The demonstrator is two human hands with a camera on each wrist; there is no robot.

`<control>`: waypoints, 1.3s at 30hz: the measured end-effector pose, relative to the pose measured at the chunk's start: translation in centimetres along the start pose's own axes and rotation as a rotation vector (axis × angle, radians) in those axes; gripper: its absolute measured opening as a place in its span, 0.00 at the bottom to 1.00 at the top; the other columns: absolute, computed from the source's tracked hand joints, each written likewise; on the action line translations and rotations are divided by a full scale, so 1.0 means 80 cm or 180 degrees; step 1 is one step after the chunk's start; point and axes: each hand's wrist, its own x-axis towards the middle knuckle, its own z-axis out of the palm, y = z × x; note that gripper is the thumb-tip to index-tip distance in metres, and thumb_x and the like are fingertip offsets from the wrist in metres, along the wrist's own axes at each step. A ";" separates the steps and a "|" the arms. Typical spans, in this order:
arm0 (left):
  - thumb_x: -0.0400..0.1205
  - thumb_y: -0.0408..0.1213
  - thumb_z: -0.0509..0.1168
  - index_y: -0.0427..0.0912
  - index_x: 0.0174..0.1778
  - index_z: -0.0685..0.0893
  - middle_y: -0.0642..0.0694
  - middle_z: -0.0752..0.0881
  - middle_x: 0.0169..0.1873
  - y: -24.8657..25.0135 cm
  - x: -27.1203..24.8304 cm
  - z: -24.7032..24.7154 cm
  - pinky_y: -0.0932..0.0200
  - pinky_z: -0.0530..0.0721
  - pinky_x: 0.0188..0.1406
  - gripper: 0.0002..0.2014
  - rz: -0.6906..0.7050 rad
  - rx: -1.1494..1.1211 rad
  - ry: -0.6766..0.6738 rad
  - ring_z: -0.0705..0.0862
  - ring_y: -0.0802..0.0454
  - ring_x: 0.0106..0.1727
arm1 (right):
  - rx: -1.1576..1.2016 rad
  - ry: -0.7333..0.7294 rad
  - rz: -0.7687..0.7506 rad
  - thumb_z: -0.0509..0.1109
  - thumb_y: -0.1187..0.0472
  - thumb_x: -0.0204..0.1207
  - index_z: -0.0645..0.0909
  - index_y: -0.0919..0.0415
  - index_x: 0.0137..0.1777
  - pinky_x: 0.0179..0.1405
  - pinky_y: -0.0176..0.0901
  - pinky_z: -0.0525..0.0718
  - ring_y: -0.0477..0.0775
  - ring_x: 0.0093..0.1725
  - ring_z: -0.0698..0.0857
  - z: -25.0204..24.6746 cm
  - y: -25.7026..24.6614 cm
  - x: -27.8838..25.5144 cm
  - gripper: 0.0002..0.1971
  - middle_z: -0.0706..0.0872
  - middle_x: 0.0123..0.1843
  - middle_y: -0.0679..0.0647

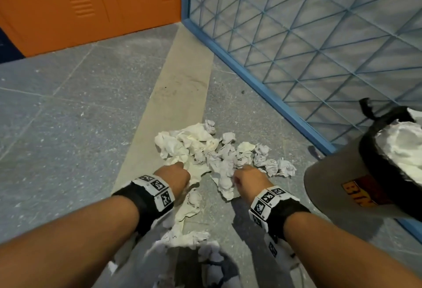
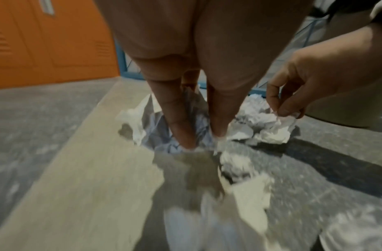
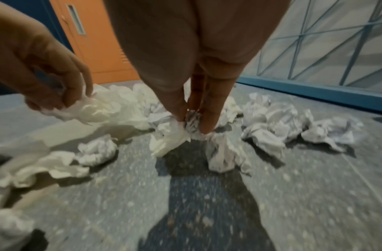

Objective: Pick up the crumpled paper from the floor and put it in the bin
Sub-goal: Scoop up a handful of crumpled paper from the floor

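Note:
Several crumpled white paper balls lie in a pile (image 1: 214,150) on the grey floor. My left hand (image 1: 177,173) reaches down at the pile's near left side; in the left wrist view its fingertips (image 2: 185,139) pinch a creased sheet (image 2: 138,118). My right hand (image 1: 247,177) is at the pile's near middle, and its fingers (image 3: 207,125) pinch a paper ball (image 3: 192,122). The grey bin (image 1: 331,178), lined with a black bag and holding white paper, stands close to the right of the right hand.
A blue-framed mesh panel (image 1: 319,36) runs behind the pile and the bin. Orange lockers (image 1: 80,6) stand at the far left. More crumpled paper (image 1: 189,237) lies close between my forearms. A beige floor strip (image 1: 178,86) leads away from the pile.

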 end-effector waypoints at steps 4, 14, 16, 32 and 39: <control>0.79 0.35 0.65 0.39 0.56 0.85 0.40 0.83 0.58 0.016 -0.013 -0.070 0.55 0.81 0.52 0.11 0.0254 0.0519 -0.0137 0.84 0.41 0.57 | 0.0044 0.0184 -0.0350 0.71 0.65 0.70 0.82 0.57 0.51 0.51 0.45 0.82 0.61 0.53 0.83 -0.054 0.008 -0.028 0.10 0.81 0.54 0.58; 0.77 0.49 0.69 0.55 0.45 0.84 0.58 0.80 0.42 0.145 -0.087 -0.279 0.61 0.75 0.39 0.05 0.1139 -0.0170 0.1744 0.78 0.60 0.40 | 0.0019 0.1738 -0.0804 0.75 0.63 0.67 0.85 0.55 0.40 0.41 0.39 0.77 0.54 0.38 0.83 -0.256 0.116 -0.189 0.04 0.84 0.38 0.51; 0.77 0.48 0.69 0.56 0.45 0.83 0.58 0.79 0.42 0.192 -0.096 -0.306 0.67 0.70 0.33 0.04 0.1381 -0.0615 0.2166 0.77 0.65 0.36 | -0.0132 0.2176 -0.0595 0.76 0.63 0.66 0.85 0.55 0.40 0.38 0.36 0.72 0.54 0.36 0.83 -0.294 0.157 -0.221 0.04 0.84 0.36 0.51; 0.76 0.40 0.70 0.43 0.50 0.85 0.41 0.86 0.50 0.491 0.063 -0.250 0.58 0.79 0.52 0.09 0.0992 0.0686 0.0891 0.86 0.42 0.54 | -0.0291 0.0684 0.0974 0.66 0.64 0.75 0.83 0.59 0.59 0.48 0.43 0.77 0.67 0.57 0.84 -0.216 0.334 -0.215 0.13 0.82 0.60 0.64; 0.79 0.43 0.67 0.44 0.50 0.83 0.45 0.82 0.44 0.483 0.064 -0.249 0.57 0.79 0.46 0.08 0.1026 0.0856 0.0634 0.82 0.47 0.48 | 0.0082 0.0697 0.0708 0.68 0.61 0.72 0.86 0.50 0.56 0.58 0.48 0.83 0.63 0.58 0.85 -0.227 0.346 -0.233 0.14 0.87 0.58 0.57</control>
